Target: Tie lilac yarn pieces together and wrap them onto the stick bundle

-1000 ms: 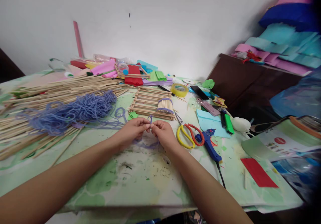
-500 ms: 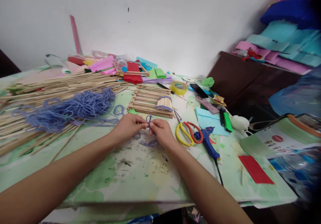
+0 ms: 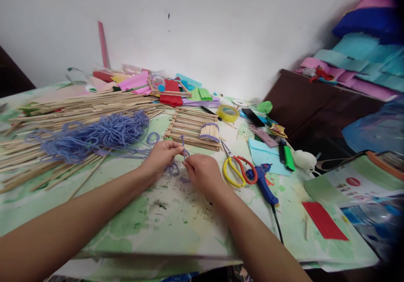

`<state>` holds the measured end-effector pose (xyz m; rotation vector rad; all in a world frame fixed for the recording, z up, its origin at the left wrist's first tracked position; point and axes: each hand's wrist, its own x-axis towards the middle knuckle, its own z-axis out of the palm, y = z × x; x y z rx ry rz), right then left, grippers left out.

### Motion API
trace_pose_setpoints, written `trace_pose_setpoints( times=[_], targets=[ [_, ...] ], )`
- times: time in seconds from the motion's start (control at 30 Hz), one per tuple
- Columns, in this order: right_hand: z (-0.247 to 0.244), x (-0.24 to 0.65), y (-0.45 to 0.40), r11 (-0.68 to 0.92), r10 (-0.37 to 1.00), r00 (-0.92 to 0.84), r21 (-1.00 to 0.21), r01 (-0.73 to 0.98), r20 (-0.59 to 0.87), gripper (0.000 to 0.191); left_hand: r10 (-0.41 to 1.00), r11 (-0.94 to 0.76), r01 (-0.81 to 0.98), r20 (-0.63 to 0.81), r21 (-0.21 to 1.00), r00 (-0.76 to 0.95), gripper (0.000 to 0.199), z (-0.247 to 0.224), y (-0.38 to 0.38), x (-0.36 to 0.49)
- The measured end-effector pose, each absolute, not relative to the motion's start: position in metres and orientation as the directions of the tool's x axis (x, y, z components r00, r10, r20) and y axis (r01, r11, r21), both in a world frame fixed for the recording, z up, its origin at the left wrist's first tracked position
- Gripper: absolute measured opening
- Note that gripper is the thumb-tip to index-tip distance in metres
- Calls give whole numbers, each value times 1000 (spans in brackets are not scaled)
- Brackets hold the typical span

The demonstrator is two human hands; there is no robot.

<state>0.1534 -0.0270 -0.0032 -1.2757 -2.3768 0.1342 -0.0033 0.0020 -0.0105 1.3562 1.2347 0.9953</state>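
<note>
The left hand pinches a purple yarn strand; the right hand curls beside it, its grip hidden. Beyond, a yarn-edged stick piece looks finished on the stick frame. The strand seems unattached, its tying apparently unfinished. Leftward lies the yarn heap.

Left hand, right hand pinching purple yarn strand; stick frame beyond; scissors near right hand.
</note>
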Motion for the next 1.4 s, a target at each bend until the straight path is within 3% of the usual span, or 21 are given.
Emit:
trace_pose_setpoints(
  times=[0.1,0.2,0.27,0.33,0.4,0.47,0.57,0.7,1.1,1.4],
  targets=[
    [-8,149,-31,629,777,-562,-305,715,283,24,963,229,-135,-204,964,176,21,-14,-1,0],
    [-11,151,-29,585,809,-452,-442,680,375,20,948,279,-206,-235,938,215,21,-14,-3,2],
    [-12,154,-25,528,839,-285,-570,630,462,19,945,272,-169,-229,947,234,21,-13,-4,4],
    [-14,154,-20,451,881,-135,-720,528,452,17,938,252,-77,-224,965,265,21,-11,-6,5],
    [-16,152,-16,322,946,-99,-877,357,307,15,941,189,33,-190,981,279,21,-8,-8,6],
    [-17,151,-13,151,975,-193,-968,198,113,9,953,58,163,-104,985,285,20,-6,-8,6],
    [-17,152,-11,47,957,-288,-981,189,-10,16,947,-185,405,52,895,318,20,-2,-6,2],
    [-15,159,-8,186,968,-231,-899,396,98,17,936,-265,602,50,753,350,23,-1,-2,-3],
    [-12,165,-6,117,953,-302,-939,324,14,13,869,-261,499,-24,826,494,27,-4,9,-11],
    [-10,165,-7,98,943,-333,-956,278,0,15,869,-299,489,23,819,494,23,2,6,-10]
  ],
)
